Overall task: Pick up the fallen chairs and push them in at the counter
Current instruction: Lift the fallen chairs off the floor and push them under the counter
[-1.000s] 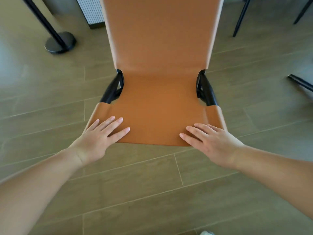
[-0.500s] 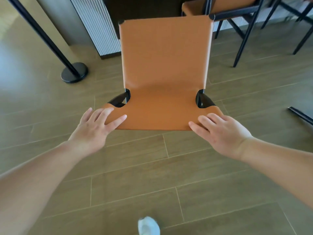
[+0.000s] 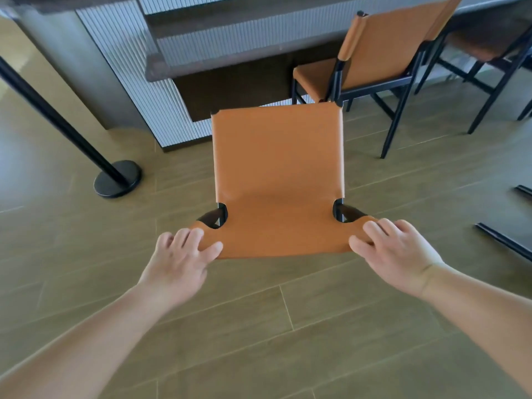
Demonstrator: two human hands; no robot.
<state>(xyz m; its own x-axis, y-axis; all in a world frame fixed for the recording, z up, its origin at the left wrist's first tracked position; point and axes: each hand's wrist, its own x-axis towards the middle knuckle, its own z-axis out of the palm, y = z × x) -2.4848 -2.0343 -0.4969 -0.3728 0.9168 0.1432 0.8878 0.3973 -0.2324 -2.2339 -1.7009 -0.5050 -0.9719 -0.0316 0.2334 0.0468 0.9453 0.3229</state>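
Head view: the orange chair (image 3: pixel 277 180) stood short of the surface (image 3: pixel 230 57), the left hand (image 3: pixel 178 259) and right hand (image 3: pixel 395 254) each curled over a near top corner of its backrest. Judged progress: this chair was raised but not yet pushed in; a second chair (image 3: pixel 374 53), right of it, already stood at the surface.

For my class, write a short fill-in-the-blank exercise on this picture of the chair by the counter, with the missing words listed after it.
1. Both hands, the left hand and the right hand, grip the front edge of the near chair's ____.
2. The leather of the near chair is ____ in colour.
3. The second chair stands to the ____ of the near one, at the counter.
4. The black post stands on a ____ base.

Missing words: seat; orange; right; round
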